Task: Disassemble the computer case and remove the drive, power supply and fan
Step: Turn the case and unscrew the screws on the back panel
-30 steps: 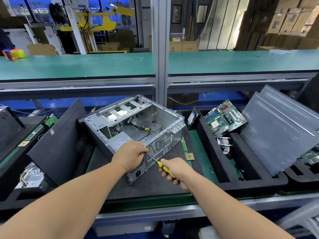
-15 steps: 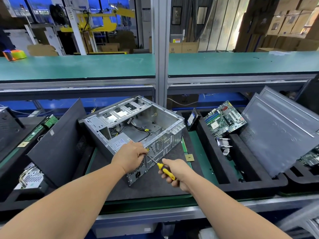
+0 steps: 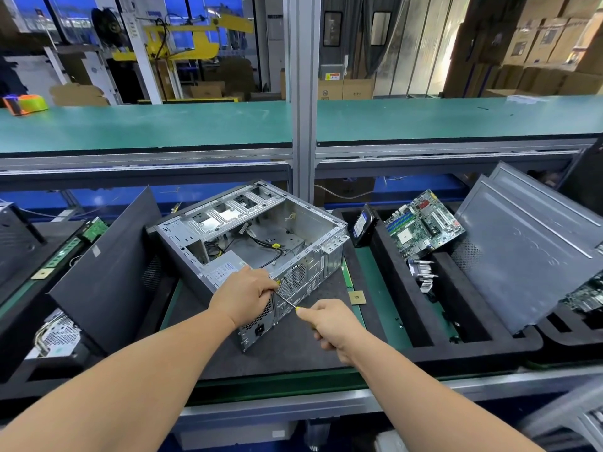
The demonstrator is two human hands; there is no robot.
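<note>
At case (image 3: 248, 236) rear: left hand (image 3: 243, 296) hides screwdriver tip; right hand (image 3: 332, 324) grips handle.

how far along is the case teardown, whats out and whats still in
Done: the side panel is off the computer case, and a motherboard and a drive already sit in the foam tray to the right. In hand: the right hand works a screwdriver at the rear panel while the left hand steadies the case. Left: the power supply remains inside; a fan is hard to confirm behind the rear grille.
</note>
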